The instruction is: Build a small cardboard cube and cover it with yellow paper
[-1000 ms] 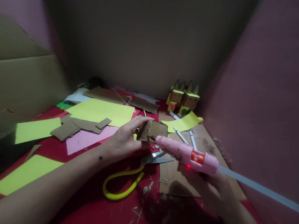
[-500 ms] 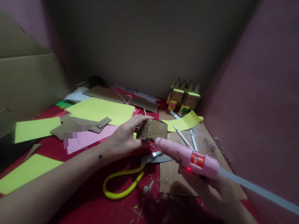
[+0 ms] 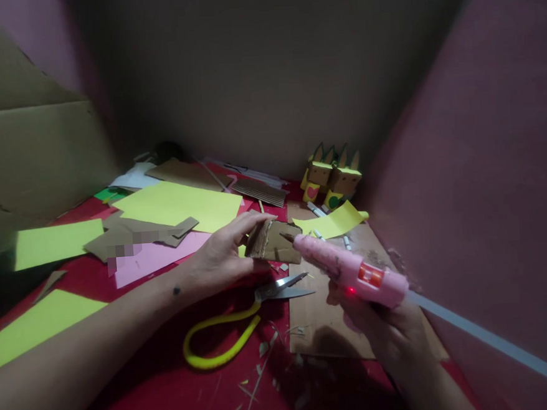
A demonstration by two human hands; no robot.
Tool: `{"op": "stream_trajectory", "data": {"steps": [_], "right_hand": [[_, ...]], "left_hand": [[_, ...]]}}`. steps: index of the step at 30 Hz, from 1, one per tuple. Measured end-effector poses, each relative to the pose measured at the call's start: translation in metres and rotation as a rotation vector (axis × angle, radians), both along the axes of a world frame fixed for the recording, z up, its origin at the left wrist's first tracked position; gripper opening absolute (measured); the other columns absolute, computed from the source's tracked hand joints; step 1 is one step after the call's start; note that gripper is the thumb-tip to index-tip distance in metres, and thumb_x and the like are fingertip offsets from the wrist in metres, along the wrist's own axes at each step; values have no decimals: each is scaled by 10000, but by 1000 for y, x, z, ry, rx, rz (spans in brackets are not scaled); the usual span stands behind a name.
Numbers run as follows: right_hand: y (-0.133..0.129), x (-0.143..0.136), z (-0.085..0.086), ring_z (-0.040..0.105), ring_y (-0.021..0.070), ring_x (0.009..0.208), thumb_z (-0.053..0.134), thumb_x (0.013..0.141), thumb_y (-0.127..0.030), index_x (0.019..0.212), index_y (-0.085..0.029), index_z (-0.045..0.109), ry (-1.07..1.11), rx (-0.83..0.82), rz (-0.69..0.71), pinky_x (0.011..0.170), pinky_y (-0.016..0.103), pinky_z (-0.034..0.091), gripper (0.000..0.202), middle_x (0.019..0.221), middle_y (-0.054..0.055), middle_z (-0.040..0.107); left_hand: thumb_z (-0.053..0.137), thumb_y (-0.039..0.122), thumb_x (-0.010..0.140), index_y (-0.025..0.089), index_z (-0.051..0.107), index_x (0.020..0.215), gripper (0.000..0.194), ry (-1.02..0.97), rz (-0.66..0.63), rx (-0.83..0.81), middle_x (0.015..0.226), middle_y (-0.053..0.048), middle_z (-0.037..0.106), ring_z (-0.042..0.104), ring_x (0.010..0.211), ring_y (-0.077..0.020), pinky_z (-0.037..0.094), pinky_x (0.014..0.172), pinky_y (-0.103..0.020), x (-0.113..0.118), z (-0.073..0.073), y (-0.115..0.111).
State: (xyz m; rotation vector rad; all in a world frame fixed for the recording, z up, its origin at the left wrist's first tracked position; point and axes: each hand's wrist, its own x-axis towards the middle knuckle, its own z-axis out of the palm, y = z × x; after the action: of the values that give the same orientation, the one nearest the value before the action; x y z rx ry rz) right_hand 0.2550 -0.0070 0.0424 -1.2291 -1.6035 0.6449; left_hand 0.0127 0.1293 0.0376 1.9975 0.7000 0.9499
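My left hand (image 3: 227,249) grips a small folded cardboard piece (image 3: 279,245) with rough, torn-looking edges, thumb and fingers on its left side. In my right hand (image 3: 380,322) is a pink hot glue gun (image 3: 348,265), its red light lit. A long translucent glue stick (image 3: 489,337) sticks out of its back. The gun's dark nozzle points left, in front of the upper right part of the cardboard piece; whether it touches is unclear. Below the hands lie scissors (image 3: 225,317) with yellow handles and parted blades.
Yellow paper (image 3: 180,205), pink paper (image 3: 160,260) and cardboard scraps lie on the red table surface (image 3: 164,387). A cardboard sheet (image 3: 319,326) with white markers lies at right. Small cardboard figures (image 3: 330,176) stand behind. A large cardboard panel (image 3: 31,159) rises at left; walls enclose the back and right.
The glue gun has moved up and slightly right, from the cardboard piece's lower edge to its upper right side. The cardboard piece has tilted a little in my left hand.
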Motion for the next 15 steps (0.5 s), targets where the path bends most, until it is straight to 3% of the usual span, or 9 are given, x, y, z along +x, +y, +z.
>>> {"op": "stream_trajectory", "data": {"steps": [4, 7, 15], "right_hand": [[4, -3, -3, 471, 124, 498, 660, 957, -417, 1319, -280, 729, 49, 10, -72, 359, 234, 419, 393, 788, 34, 675], [5, -6, -1, 449, 126, 517, 668, 945, -438, 1350, -278, 704, 79, -26, -58, 377, 247, 412, 437, 803, 37, 654], [0, -3, -6, 460, 145, 542, 683, 930, -463, 1138, -251, 756, 80, -88, -106, 395, 268, 394, 306, 799, 42, 649]], "left_hand": [[849, 344, 819, 267, 597, 1350, 592, 0, -28, 74, 1279, -82, 677, 674, 1169, -291, 539, 1012, -422, 1, 2, -1], [819, 322, 837, 267, 608, 1323, 532, 13, -38, 161, 1257, -78, 671, 675, 1137, -283, 541, 975, -411, 3, 1, 0], [758, 354, 884, 272, 594, 1344, 495, 11, -39, 300, 1263, -77, 666, 658, 1132, -285, 553, 948, -392, 3, -6, 2]]}}
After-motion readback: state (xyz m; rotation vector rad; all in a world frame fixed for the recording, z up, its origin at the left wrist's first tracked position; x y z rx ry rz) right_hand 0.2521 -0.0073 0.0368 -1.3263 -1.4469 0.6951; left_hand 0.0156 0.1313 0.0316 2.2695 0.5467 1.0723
